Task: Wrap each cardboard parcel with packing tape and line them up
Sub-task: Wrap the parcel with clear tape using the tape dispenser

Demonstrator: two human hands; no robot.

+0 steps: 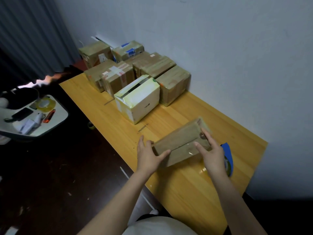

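Note:
A small brown cardboard parcel (182,141) lies on the wooden table (169,187) near me, with clear tape shining over its right end. My left hand (148,154) holds its near left corner, thumb on top. My right hand (211,153) lies on the taped right end with fingers stretched out flat. A blue tape dispenser (227,160) sits on the table just right of my right hand, a strip of clear tape running from it toward the parcel. Further back stand a white taped box (138,99) and several taped brown parcels (152,68) in rows by the wall.
The wall runs along the table's right side. To the left, past the table edge, a white stool or tray (39,114) carries a tape roll (45,103), a phone and an orange cutter. The dark floor lies below. A small tape roll (91,126) sits by the table's left edge.

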